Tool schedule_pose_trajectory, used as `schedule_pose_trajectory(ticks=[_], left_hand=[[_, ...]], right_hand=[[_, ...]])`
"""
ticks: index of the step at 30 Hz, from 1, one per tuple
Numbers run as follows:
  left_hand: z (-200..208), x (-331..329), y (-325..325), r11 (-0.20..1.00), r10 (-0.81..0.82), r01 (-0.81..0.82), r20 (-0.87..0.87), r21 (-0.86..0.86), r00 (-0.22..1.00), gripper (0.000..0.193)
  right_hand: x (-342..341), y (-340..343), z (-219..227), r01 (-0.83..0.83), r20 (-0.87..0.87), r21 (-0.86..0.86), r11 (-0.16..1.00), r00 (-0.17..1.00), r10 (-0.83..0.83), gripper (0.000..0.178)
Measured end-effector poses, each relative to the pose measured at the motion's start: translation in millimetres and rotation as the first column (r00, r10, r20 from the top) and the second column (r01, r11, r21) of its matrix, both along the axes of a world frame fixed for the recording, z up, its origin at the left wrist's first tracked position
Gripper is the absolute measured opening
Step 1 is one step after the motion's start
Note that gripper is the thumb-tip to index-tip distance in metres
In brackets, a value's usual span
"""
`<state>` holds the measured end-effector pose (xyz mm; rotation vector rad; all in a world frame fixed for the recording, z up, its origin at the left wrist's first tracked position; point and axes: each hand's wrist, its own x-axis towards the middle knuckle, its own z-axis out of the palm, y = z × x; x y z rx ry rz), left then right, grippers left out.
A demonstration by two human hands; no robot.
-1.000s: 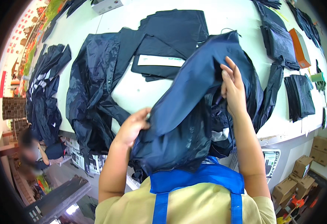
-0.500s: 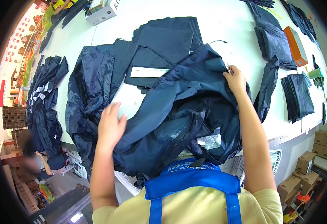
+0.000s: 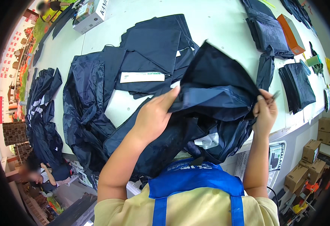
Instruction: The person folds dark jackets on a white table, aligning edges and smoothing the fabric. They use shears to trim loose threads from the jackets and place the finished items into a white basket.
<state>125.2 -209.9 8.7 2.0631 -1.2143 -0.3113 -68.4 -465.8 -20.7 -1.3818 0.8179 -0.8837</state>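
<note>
A dark navy jacket [image 3: 142, 150] of thin, shiny cloth lies bunched at the table's near edge, partly over my blue apron. Between my hands, one raised section shows its black inner side [image 3: 217, 64], with a toothed, zipper-like edge on the right. My left hand [image 3: 155, 115] is closed on that section's left edge. Its right corner is pinched in my right hand [image 3: 266, 111]. A small pointed metal tool [image 3: 275, 95] sticks out of the right hand; its kind is too blurred to tell. Light grey mesh [image 3: 207, 141] shows within the folds.
Folded dark pieces [image 3: 153, 41] lie stacked beyond the jacket, with a white printed strip [image 3: 142, 77] on them. More dark garments [image 3: 84, 90] lie to the left. Folded stacks [image 3: 297, 84] and an orange box [image 3: 291, 34] are at right. Another person sits at lower left.
My left hand has moved right and taken hold of the jacket's edge. My right hand has moved right and down, and the section between them is now raised with its black inner side showing.
</note>
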Motion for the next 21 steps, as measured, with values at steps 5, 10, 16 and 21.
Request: schedule_pose_trajectory(ticks=[5,10,16,21], left_hand=[[-2,-5,47,0.986,0.083,0.014,-0.570,0.164,0.817,0.035],[-4,-13,71,0.999,0.030,-0.005,-0.766,0.035,0.643,0.036],[4,-23,81,0.997,-0.041,-0.001,-0.575,-0.073,0.817,0.049],[6,-22,90,0.994,-0.062,0.103,-0.622,0.031,0.781,0.051]], right_hand=[[-15,-22,10,0.119,0.331,0.176,0.977,0.928,-0.172,0.017],[-33,-37,27,0.124,0.379,0.114,0.986,0.912,-0.159,0.016],[-52,-44,38,0.090,0.427,0.065,0.994,0.898,-0.109,0.017],[-57,-40,48,0.095,0.454,0.098,0.991,0.881,-0.130,0.018]])
